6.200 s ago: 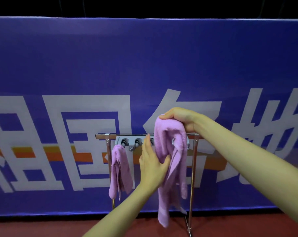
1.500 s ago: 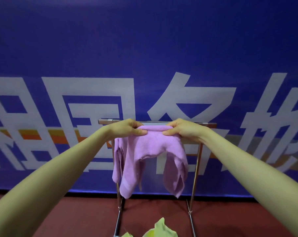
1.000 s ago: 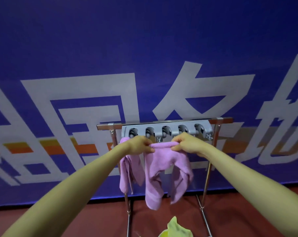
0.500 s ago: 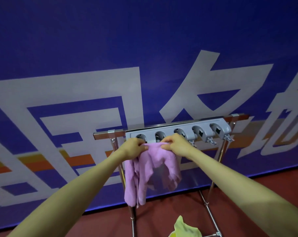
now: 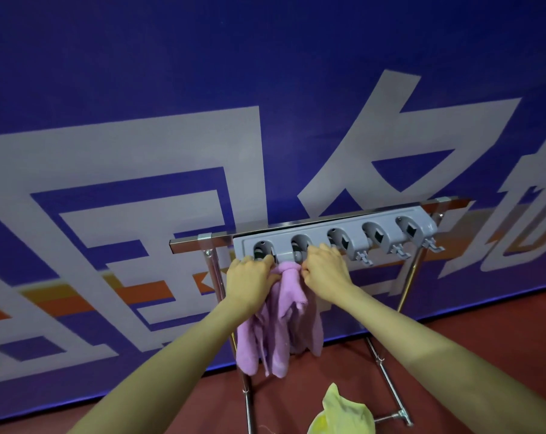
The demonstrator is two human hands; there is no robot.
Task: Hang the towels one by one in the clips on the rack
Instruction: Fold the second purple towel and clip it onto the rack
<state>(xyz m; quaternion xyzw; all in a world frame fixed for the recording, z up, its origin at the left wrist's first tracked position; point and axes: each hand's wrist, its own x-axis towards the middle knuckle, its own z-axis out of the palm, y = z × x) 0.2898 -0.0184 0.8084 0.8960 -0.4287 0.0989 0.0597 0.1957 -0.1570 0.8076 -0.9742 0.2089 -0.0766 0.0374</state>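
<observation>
A crumpled yellow-green cloth (image 5: 340, 413) waits nearest on the floor. Beyond it, left hand (image 5: 248, 281) and right hand (image 5: 326, 270) pinch the soft lilac terry towel (image 5: 285, 311), bunched narrow to fit a clip on the grey plastic clip rail (image 5: 337, 236) of the steel rack (image 5: 412, 277).

The blue banner (image 5: 171, 89) bears large white Chinese characters, cropped and not reliably readable.

Lilac towels (image 5: 284, 321) bunched, hanging from grey clip strip (image 5: 337, 238); yellow towel (image 5: 343, 411) below.
</observation>
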